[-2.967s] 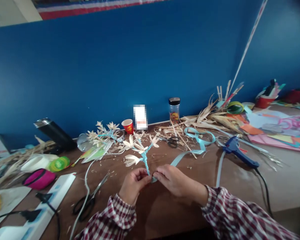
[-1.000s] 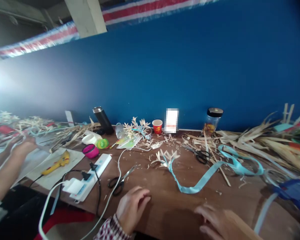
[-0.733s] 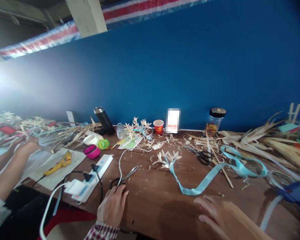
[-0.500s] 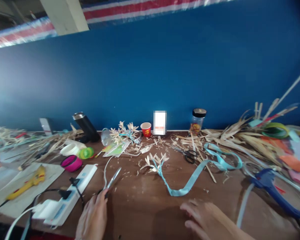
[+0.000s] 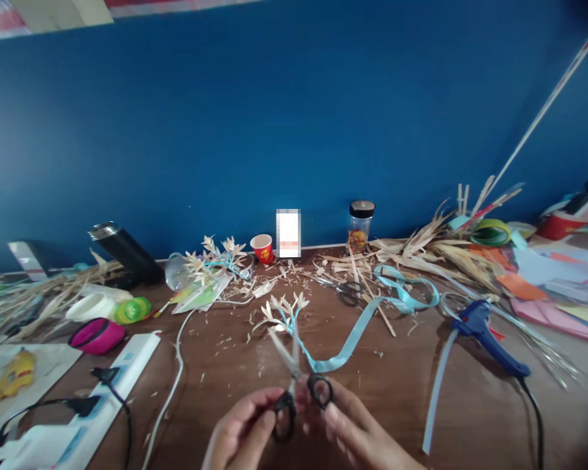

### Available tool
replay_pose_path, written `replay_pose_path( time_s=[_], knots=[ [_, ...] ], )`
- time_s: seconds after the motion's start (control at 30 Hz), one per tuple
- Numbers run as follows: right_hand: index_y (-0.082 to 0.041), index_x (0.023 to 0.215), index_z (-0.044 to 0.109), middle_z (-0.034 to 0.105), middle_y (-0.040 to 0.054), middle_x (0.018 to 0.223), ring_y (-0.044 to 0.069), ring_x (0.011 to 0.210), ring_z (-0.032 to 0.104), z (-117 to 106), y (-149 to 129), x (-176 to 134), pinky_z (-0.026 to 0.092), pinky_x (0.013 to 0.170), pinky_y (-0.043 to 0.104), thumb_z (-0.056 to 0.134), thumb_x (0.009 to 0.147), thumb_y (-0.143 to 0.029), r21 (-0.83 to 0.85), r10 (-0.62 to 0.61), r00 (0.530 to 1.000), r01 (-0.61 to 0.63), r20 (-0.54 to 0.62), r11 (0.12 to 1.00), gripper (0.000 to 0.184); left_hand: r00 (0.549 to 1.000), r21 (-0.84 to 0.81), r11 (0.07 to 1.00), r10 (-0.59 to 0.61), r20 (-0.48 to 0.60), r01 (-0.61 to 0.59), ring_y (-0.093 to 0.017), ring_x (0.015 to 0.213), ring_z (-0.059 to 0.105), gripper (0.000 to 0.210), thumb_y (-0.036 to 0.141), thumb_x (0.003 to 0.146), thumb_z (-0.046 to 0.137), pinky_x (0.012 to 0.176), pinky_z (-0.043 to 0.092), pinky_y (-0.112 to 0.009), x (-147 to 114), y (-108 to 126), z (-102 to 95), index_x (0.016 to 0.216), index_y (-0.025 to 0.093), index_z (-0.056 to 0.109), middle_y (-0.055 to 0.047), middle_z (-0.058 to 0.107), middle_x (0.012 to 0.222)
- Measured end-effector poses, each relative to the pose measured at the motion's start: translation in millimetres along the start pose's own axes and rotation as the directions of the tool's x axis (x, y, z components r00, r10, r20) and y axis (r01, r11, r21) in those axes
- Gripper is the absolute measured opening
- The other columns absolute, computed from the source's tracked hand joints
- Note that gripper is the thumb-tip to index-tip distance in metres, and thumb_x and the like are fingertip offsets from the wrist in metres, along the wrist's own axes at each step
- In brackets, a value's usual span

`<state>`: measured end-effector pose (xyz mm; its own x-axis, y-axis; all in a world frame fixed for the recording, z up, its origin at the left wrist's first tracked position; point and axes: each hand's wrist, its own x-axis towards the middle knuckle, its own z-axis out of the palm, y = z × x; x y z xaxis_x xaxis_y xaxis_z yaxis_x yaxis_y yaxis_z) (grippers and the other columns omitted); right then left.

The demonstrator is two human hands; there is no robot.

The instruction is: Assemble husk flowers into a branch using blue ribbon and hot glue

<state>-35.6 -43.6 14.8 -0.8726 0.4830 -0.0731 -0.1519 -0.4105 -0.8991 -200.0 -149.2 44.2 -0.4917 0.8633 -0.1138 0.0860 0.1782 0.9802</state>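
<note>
A pair of scissors [image 5: 294, 367] with black handles is between my hands at the front middle of the table, blades parted and pointing away from me. My left hand [image 5: 247, 424] grips the left handle loop, and my right hand [image 5: 355, 427] has hold of the right loop. Just past the blade tips lies a flower spray [image 5: 280, 314] of pale dried husk petals, its stem wrapped in light blue. From the stem's end a light blue ribbon [image 5: 340, 358] runs across the table to the right.
Right of my hands lies a blue glue gun [image 5: 490, 336] with its cord. A white power strip [image 5: 112, 391] and a pink round object [image 5: 97, 335] sit left. Along the wall stand a black flask [image 5: 126, 251], a red paper cup [image 5: 262, 249] and a lidded jar [image 5: 360, 228]. Dried husks [image 5: 431, 248] lie back right.
My left hand has brought the scissors from the left to the middle and the blades have opened. My right hand has come in and taken one handle loop. The view has turned right.
</note>
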Motion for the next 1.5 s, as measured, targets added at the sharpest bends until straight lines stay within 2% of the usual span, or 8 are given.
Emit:
replay_pose_path(
  time_s=[0.27,0.43,0.6,0.7,0.93,1.1,1.3,1.5],
  knots=[
    [-0.017,0.096,0.062,0.063,0.0034,0.082,0.015,0.074,0.059,-20.4,9.8,-33.3,0.047,0.073,0.027,0.064,0.073,-0.051,-0.015,0.117,0.98,-0.121,-0.161,0.993,0.041,0.948,0.083,0.993,0.058,0.312,-0.088,-0.018,0.082,0.066,0.028,0.039,0.082,0.053,0.076,0.053,-0.026,3.8,-23.2,46.3,0.093,0.018,0.066,-0.008,0.071,0.09],
    [-0.02,0.111,0.058,0.064,0.0043,0.081,0.017,0.077,0.059,-31.0,2.9,-46.3,0.047,0.074,0.03,0.053,0.082,-0.05,-0.164,0.093,0.975,-0.128,-0.202,0.978,0.042,0.889,0.205,0.907,0.28,0.362,-0.369,-0.014,0.073,0.064,0.022,0.029,0.086,0.049,0.069,0.052,-0.023,22.0,-27.4,49.4,0.08,0.017,0.067,-0.006,0.068,0.078],
    [-0.025,0.118,0.055,0.065,0.0042,0.087,0.017,0.084,0.058,-34.2,-21.5,-43.2,0.045,0.081,0.03,0.047,0.086,-0.046,-0.305,0.012,0.959,-0.102,-0.284,0.947,0.039,0.726,0.657,0.368,0.54,0.425,-0.658,-0.018,0.09,0.061,0.028,0.012,0.087,0.041,0.077,0.052,-0.03,71.7,-28.8,37.2,0.102,0.017,0.064,-0.008,0.067,0.102],
    [-0.022,0.117,0.055,0.064,0.0042,0.083,0.016,0.08,0.057,-36.6,-28.5,-38.7,0.045,0.079,0.03,0.047,0.086,-0.047,-0.407,-0.052,0.942,-0.093,-0.332,0.908,0.04,0.687,0.755,0.075,0.48,0.546,-0.652,-0.021,0.087,0.061,0.034,0.006,0.083,0.044,0.071,0.053,-0.034,92.6,-34.6,37.2,0.112,0.015,0.06,-0.009,0.065,0.113],
    [-0.018,0.117,0.049,0.067,0.0084,0.087,0.017,0.076,0.062,-34.2,-32.3,-36.7,0.045,0.051,0.023,0.033,0.092,-0.043,-0.457,0.075,0.953,-0.208,-0.292,0.865,0.039,0.605,0.697,0.025,0.52,0.603,-0.717,-0.016,0.084,0.062,0.023,0.012,0.087,0.044,0.072,0.052,-0.028,96.1,-48.9,26.0,0.093,0.017,0.066,-0.008,0.068,0.1],
    [-0.02,0.109,0.057,0.068,0.0077,0.089,0.019,0.082,0.063,-32.6,-34.6,-32.2,0.048,0.078,0.031,0.04,0.09,-0.032,-0.867,-0.122,0.976,-0.1,-0.181,0.488,0.028,0.514,0.659,0.001,0.626,0.586,-0.752,-0.015,0.083,0.064,0.024,0.015,0.089,0.041,0.074,0.053,-0.029,90.9,-58.9,11.4,0.091,0.016,0.065,-0.008,0.07,0.095],
    [-0.023,0.113,0.059,0.067,0.0076,0.093,0.022,0.088,0.061,-32.4,-19.5,-26.1,0.046,0.074,0.033,0.039,0.089,-0.025,-0.982,-0.239,0.96,-0.168,-0.144,-0.082,0.032,0.51,0.679,-0.013,0.65,0.564,-0.734,-0.013,0.076,0.065,0.025,0.015,0.089,0.041,0.069,0.053,-0.025,84.0,-54.1,5.0,0.088,0.017,0.066,-0.006,0.07,0.089],
    [-0.025,0.118,0.056,0.066,0.0075,0.09,0.023,0.088,0.061,-50.7,7.9,-33.6,0.043,0.072,0.031,0.042,0.088,-0.029,-0.979,-0.338,0.938,-0.13,-0.07,-0.158,0.033,0.515,0.703,-0.012,0.672,0.532,-0.711,-0.014,0.076,0.066,0.033,0.014,0.091,0.033,0.066,0.054,-0.024,71.0,-58.1,-7.0,0.091,0.017,0.066,-0.006,0.07,0.09]
  ],
)
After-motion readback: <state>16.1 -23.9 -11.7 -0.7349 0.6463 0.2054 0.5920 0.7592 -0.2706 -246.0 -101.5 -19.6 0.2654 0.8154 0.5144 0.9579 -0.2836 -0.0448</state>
